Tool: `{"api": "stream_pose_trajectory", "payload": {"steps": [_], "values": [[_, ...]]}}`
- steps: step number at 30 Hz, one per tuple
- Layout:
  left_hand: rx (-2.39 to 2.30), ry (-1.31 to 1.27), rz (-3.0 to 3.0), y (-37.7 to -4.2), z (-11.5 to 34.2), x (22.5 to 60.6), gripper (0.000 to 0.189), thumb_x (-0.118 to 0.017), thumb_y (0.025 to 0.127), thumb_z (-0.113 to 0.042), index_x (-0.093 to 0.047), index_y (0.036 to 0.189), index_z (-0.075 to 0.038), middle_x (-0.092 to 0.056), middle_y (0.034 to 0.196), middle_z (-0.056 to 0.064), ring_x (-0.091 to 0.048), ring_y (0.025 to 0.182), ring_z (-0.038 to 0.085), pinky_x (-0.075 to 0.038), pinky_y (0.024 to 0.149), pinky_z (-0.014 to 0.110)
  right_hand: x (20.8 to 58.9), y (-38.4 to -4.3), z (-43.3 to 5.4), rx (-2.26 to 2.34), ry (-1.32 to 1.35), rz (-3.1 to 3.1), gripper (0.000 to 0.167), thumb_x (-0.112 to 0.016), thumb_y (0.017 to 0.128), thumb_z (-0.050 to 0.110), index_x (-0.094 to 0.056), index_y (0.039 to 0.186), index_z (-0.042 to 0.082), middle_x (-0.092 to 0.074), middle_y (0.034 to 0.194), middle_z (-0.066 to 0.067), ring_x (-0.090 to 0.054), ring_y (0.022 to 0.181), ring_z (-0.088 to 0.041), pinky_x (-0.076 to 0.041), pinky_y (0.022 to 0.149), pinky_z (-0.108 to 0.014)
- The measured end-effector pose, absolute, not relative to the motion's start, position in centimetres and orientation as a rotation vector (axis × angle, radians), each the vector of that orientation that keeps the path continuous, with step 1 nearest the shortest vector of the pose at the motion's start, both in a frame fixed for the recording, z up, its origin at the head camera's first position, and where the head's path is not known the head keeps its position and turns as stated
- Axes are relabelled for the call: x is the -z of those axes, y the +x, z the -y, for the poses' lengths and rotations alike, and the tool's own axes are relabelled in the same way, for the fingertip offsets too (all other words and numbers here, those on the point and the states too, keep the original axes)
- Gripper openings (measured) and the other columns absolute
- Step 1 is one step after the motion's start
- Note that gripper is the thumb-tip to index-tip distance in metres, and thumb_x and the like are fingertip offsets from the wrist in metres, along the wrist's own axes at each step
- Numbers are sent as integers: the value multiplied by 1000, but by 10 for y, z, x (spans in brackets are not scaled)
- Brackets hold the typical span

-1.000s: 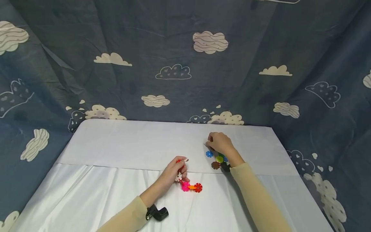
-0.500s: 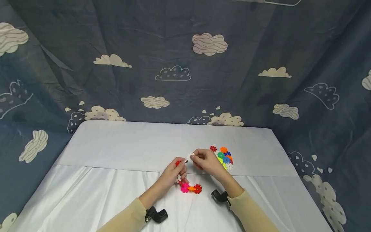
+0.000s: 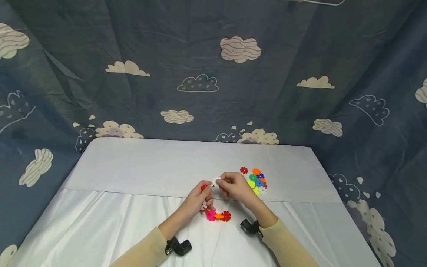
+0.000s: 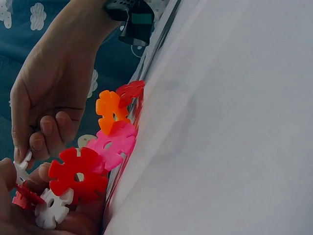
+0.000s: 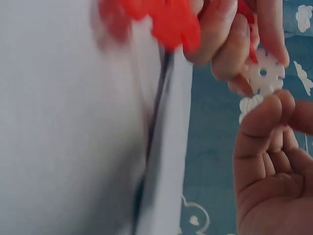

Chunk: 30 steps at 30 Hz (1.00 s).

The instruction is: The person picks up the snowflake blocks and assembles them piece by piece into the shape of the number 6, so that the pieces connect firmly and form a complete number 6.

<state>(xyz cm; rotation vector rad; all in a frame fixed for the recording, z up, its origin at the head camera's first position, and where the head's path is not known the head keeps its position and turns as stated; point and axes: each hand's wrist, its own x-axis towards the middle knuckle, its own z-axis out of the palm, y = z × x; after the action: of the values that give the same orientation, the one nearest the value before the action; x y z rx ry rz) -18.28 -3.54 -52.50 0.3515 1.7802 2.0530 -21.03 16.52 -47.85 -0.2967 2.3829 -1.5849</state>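
My left hand (image 3: 196,199) grips a chain of interlocking plastic snowflake discs. In the left wrist view the chain shows a red disc (image 4: 73,178), a pink disc (image 4: 115,147), an orange disc (image 4: 108,110) and a white disc (image 4: 51,209), all slotted edge to edge. The chain's loose end, a red disc (image 3: 226,216), hangs over the white cloth. Opposite, my right hand (image 3: 237,186) pinches a white snowflake disc (image 3: 216,181) between thumb and forefinger. Its edge meets the white piece at the left fingertips; in the right wrist view a notched white disc (image 5: 266,73) shows between both hands.
Right of the hands lies a pile of loose snowflake discs, among them a blue disc (image 3: 259,183) and an orange disc (image 3: 256,171). A separate red disc (image 3: 244,170) lies by its left side. A dark cloud-print curtain (image 3: 200,44) hangs behind the white-covered table (image 3: 150,163).
My right hand has come from the pile leftward to my left hand, bringing a white snowflake disc. In the last half second it has edged closer. The left hand stays nearly still with the chain.
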Motion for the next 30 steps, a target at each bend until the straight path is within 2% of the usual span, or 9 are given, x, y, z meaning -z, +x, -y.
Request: {"api": "stream_pose_trajectory", "payload": {"steps": [7,11,16,19,23,27,30], "values": [[-1978,365,-1865,-182,37,525,37,-39,117,-28,-41,133,5,-49,80,1,-66,70,13,-59,73,24,481,-209,-161,1574,-261,-2352,26,-68,105,22,-64,94,-2,-60,68,-2,-55,59,-14,-49,57,-25],[-2002,329,-1824,-184,36,525,38,-38,117,-30,-44,132,4,-51,82,1,-63,72,14,-60,74,27,479,-210,-165,1509,-279,-2384,29,-68,105,27,-67,95,-1,-63,69,-3,-57,60,-15,-51,58,-26],[-2081,285,-1767,-186,35,526,47,-36,117,-38,-52,132,4,-60,89,1,-64,74,13,-64,75,31,478,-213,-175,1453,-314,-2426,37,-65,107,32,-71,98,-3,-63,70,-3,-58,60,-15,-53,59,-27],[-2102,281,-1746,-186,36,526,49,-37,117,-39,-56,134,3,-65,95,4,-67,77,13,-66,75,32,479,-214,-178,1484,-309,-2411,32,-65,107,28,-71,101,-3,-63,71,-4,-57,60,-16,-53,59,-26],[-2102,268,-1735,-186,36,524,42,-46,115,-34,-56,131,4,-69,106,11,-71,77,15,-67,75,34,481,-213,-174,1516,-337,-2404,22,-69,105,25,-72,102,3,-62,72,-2,-56,60,-16,-53,58,-25],[-2106,269,-1780,-187,35,525,37,-53,113,-27,-54,127,8,-68,98,8,-69,72,14,-65,69,31,480,-214,-172,1503,-357,-2437,24,-68,105,29,-74,105,6,-63,72,-3,-56,59,-15,-52,56,-25],[-2114,276,-1808,-187,34,526,36,-54,113,-24,-54,126,9,-63,89,3,-64,68,13,-63,65,29,479,-223,-187,1456,-301,-2570,26,-68,106,29,-75,109,5,-66,75,-10,-56,59,-17,-50,54,-26]]}}
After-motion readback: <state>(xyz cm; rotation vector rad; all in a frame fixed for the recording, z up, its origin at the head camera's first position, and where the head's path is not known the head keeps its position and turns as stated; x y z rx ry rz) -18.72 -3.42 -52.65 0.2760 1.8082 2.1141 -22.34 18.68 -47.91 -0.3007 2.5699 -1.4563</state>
